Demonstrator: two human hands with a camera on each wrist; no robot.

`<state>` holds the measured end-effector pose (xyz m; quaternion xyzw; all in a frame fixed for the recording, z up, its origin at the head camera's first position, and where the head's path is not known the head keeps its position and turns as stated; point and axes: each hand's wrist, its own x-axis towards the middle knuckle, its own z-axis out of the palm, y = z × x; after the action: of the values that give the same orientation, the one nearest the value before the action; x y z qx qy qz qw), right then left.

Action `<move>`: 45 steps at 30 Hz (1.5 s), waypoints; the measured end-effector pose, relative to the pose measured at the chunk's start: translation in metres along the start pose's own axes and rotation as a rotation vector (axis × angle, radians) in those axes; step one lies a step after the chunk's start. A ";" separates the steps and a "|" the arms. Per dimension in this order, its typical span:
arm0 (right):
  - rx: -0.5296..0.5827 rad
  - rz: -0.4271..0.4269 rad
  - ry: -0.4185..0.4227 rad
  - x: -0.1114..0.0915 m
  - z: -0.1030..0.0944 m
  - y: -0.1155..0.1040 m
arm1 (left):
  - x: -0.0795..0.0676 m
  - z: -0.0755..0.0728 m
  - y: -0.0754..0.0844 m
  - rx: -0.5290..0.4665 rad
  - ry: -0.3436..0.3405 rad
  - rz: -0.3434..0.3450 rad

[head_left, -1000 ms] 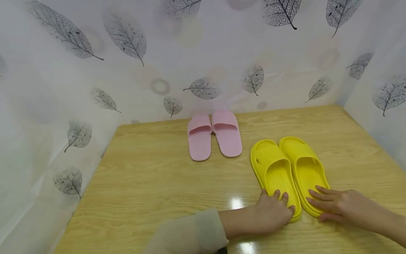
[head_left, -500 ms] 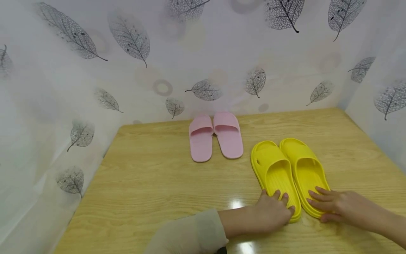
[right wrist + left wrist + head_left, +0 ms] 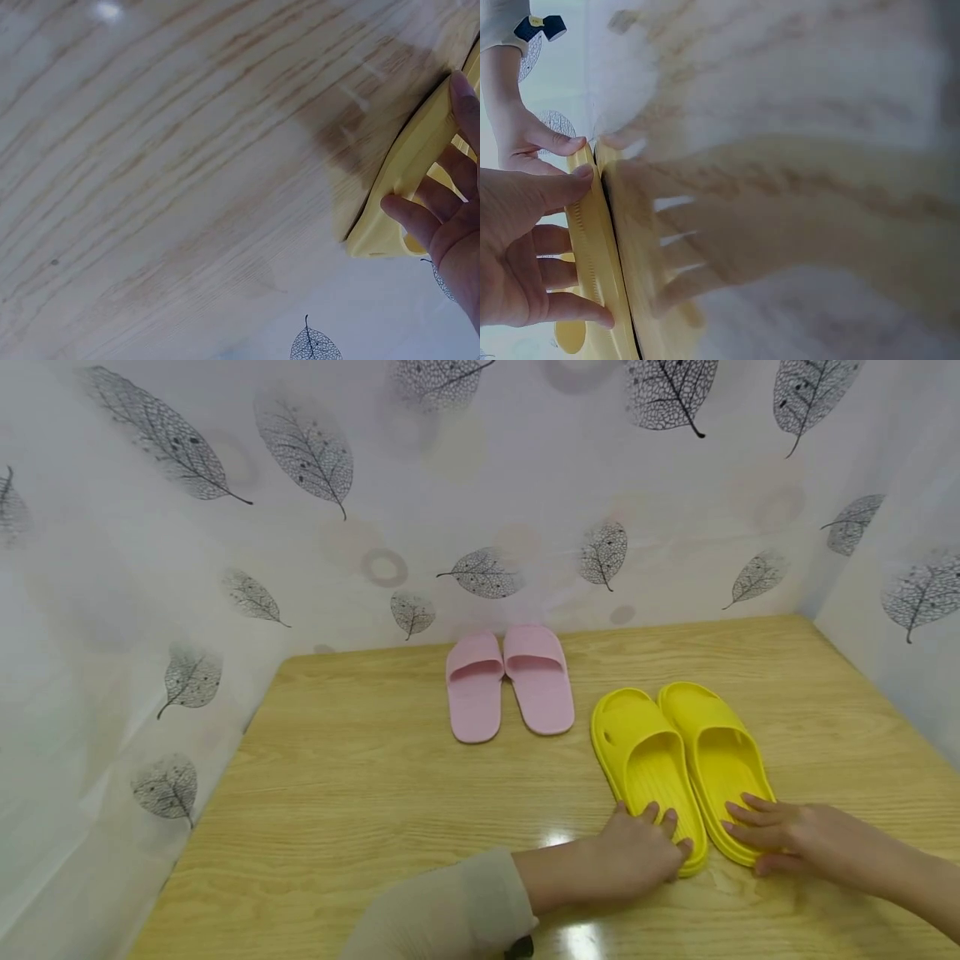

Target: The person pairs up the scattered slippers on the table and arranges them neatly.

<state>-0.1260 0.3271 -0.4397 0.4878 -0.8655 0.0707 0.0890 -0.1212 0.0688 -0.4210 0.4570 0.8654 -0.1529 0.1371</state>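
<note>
Two yellow slippers lie side by side at the right of the wooden surface, toes pointing away. My left hand (image 3: 641, 856) grips the heel end of the left yellow slipper (image 3: 656, 777), its fingertips over the footbed. In the left wrist view, the thumb and little finger of the left hand (image 3: 514, 247) are at the edges of the yellow slipper (image 3: 596, 255). My right hand (image 3: 810, 843) grips the heel of the right yellow slipper (image 3: 720, 760). Seen from the right wrist, the right hand (image 3: 461, 232) has its thumb on the yellow sole's edge (image 3: 409, 161).
A pair of pink slippers (image 3: 538, 693) stands further back, against the leaf-patterned backdrop (image 3: 525, 485). That white sheet also rises along the left and right sides of the wood-grain surface (image 3: 337, 793). Light glares off the surface near my left forearm.
Over the last half second both yellow slippers have slid slightly away from me, with both hands holding on. The pink slippers have stayed where they were.
</note>
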 end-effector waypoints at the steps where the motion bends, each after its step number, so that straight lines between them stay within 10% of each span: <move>1: 0.007 -0.001 0.007 0.000 0.000 0.001 | 0.000 0.000 -0.001 -0.001 0.003 0.002; 45: 0.071 0.022 -0.117 0.022 -0.007 0.026 | 0.017 -0.004 -0.027 -0.018 0.072 -0.009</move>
<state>-0.1591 0.3234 -0.4292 0.4844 -0.8715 0.0738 0.0198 -0.1538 0.0686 -0.4199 0.4568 0.8733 -0.1291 0.1095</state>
